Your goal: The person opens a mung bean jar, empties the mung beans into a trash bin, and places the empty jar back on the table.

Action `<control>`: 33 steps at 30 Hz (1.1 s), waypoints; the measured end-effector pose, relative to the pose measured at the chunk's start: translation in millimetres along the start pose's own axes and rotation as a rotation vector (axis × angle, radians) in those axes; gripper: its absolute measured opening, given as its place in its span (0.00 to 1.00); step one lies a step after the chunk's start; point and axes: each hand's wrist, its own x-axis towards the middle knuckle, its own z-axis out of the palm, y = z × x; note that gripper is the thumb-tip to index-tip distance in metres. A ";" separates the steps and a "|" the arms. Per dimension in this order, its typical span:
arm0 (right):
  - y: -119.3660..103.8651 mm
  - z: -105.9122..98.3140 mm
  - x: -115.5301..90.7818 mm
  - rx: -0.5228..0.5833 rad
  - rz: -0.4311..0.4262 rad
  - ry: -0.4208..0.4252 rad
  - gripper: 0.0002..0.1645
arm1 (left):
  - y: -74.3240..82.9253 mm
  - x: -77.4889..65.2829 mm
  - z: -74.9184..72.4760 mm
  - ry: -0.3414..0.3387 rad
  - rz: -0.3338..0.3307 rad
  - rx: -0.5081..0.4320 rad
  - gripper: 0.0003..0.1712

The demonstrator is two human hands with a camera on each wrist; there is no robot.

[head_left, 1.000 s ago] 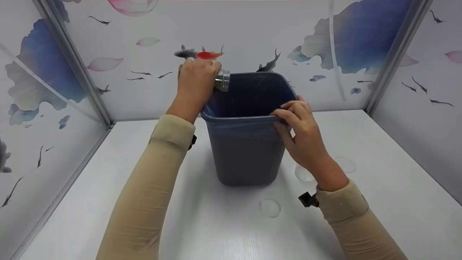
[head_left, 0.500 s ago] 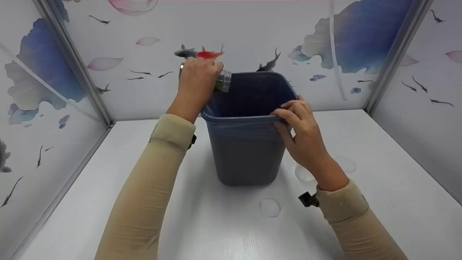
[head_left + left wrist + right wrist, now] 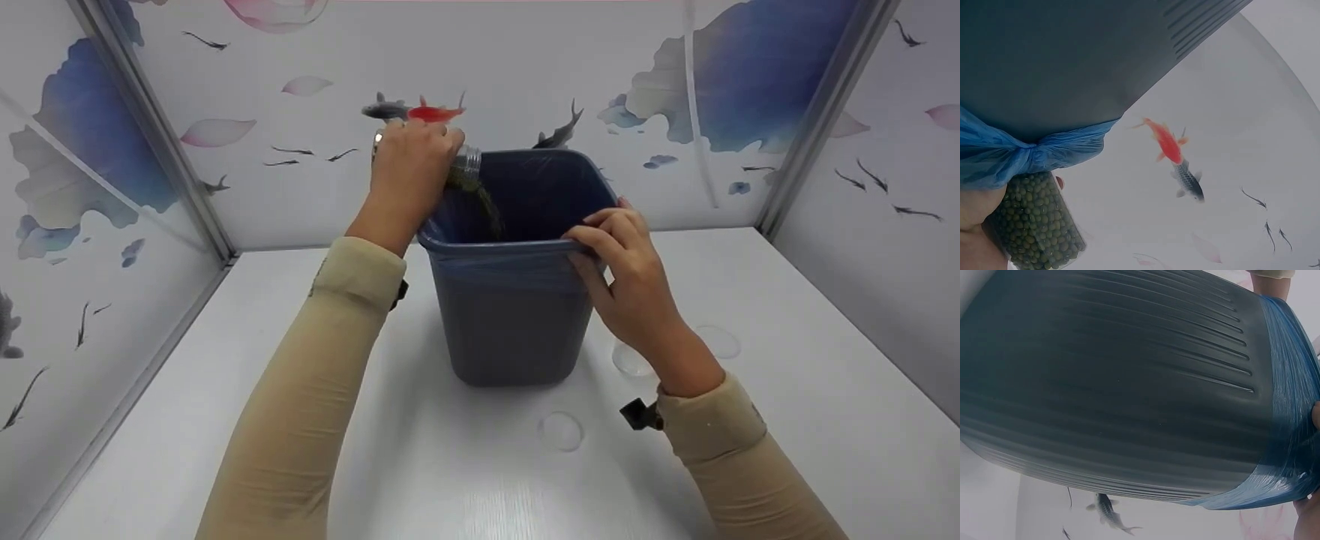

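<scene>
My left hand [image 3: 412, 165] holds a clear jar [image 3: 471, 159] on its side, its mouth over the left rim of a grey trash can [image 3: 517, 330]. Green mung beans [image 3: 491, 210] stream from the mouth into the can. In the left wrist view, plenty of mung beans [image 3: 1039, 219] still fill the jar's visible part. A blue bag [image 3: 510, 274] lines the can and is folded over its rim. My right hand [image 3: 626, 262] grips the can's right front rim, fingers over the edge and thumb outside. The can's bottom is hidden from the head view.
On the white table [image 3: 420, 465], a clear ring-like disc [image 3: 561, 432] lies in front of the can. Another clear round piece [image 3: 630, 360] is partly behind my right wrist, and a faint clear disc [image 3: 720, 342] lies farther right. Printed panels [image 3: 510, 60] enclose the table's back and sides.
The jar has shifted slightly right over the can and its mouth has tipped down. Mung beans now stream out, where none fell before. My right hand and the can stay put.
</scene>
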 end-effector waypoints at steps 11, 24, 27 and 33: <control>0.5 0.0 -0.7 0.005 0.000 0.001 0.13 | 1.0 0.1 -0.3 -0.001 0.005 0.049 0.14; 1.6 0.0 -1.3 -0.002 -0.001 0.002 0.13 | 1.6 0.4 0.5 0.012 0.007 0.037 0.13; 1.4 -0.1 -1.1 -0.003 0.002 0.000 0.13 | 1.7 0.6 0.2 0.013 0.013 0.040 0.12; 0.5 -0.3 -0.6 -0.002 0.002 0.000 0.13 | 2.1 0.8 -0.7 0.009 0.018 0.047 0.13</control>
